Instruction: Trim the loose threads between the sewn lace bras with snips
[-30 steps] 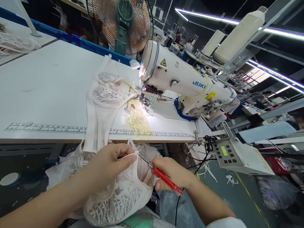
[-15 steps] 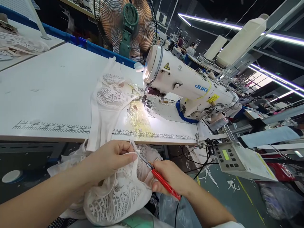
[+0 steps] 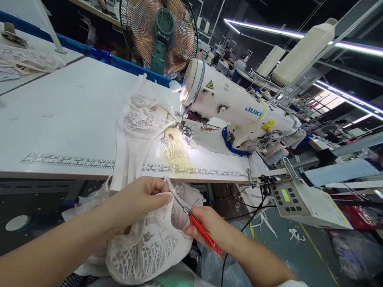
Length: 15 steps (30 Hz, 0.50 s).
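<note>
My left hand (image 3: 136, 201) pinches the edge of a white lace garment (image 3: 149, 243) that lies bunched in my lap below the table edge. My right hand (image 3: 211, 229) grips red-handled thread snips (image 3: 197, 225), their metal tip touching the fabric edge right beside my left fingertips. Another white lace piece (image 3: 137, 123) lies on the white table (image 3: 60, 119) and hangs over its front edge, reaching up to the needle of the white sewing machine (image 3: 236, 113).
A green standing fan (image 3: 158, 36) is behind the table. A control box (image 3: 299, 201) hangs at the right below the machine. Large thread cones (image 3: 302, 50) stand at the back right. More lace lies at the far left (image 3: 26, 59). People work in the distance.
The view has drifted slightly. My right hand has shifted a little lower with the snips, whose tip stays at the fabric edge. My left hand keeps its pinch.
</note>
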Motion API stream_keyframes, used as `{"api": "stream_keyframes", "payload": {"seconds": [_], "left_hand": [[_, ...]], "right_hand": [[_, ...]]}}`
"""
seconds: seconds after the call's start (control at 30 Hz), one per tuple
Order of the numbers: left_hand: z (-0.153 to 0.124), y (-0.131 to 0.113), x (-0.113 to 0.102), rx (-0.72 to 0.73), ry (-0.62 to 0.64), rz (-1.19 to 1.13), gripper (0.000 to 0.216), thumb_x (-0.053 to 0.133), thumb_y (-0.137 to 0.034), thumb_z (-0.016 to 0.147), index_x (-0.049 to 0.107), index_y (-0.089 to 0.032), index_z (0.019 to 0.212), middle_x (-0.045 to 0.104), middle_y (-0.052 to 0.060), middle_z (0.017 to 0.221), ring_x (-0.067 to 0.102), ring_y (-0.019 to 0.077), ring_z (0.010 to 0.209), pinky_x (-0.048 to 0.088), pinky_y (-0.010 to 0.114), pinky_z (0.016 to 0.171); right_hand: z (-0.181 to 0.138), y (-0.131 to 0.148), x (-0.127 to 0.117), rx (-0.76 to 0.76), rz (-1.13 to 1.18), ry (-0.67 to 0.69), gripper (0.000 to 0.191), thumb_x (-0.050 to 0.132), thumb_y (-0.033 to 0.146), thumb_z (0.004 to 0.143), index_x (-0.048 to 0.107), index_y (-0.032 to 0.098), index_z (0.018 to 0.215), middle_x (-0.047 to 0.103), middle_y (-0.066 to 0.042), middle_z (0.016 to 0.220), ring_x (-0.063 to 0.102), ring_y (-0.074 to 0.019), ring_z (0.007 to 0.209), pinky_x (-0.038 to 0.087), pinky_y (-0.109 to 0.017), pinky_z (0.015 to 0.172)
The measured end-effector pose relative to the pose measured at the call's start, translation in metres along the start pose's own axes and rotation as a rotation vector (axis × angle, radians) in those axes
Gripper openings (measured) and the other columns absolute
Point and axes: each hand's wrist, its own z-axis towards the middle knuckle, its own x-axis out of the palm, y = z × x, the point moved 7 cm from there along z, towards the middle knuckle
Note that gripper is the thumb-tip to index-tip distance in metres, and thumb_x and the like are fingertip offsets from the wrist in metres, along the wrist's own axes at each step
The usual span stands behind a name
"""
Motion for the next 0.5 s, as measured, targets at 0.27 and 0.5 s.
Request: {"api": "stream_keyframes", "payload": {"seconds": [0.27,0.5], "left_hand": [[0.0,-0.001,0.0,-0.017,-0.031,-0.02,0.028,0.059,-0.043,0.067,0.05,-0.018,0.06,0.031,-0.007,0.05,0.025,0.0083,0.047,0.02,0.02,0.045],[-0.011,-0.004,-0.014,0.063,-0.171,-0.116,0.026,0.065,-0.044,0.067,0.059,-0.019,0.06,0.044,-0.004,0.053,0.037,0.0099,0.049,0.029,0.02,0.044]], "right_hand": [[0.006,-0.015,0.006,0.007,0.064,-0.08,0.04,0.049,0.05,0.076,0.032,0.02,0.055,0.034,0.003,0.049,0.029,-0.0093,0.046,0.022,-0.025,0.042],[0.001,0.006,-0.025,-0.14,0.234,-0.302,0.033,0.059,0.049,0.071,0.046,0.019,0.074,0.048,0.001,0.066,0.041,-0.0115,0.057,0.035,-0.024,0.053]]}}
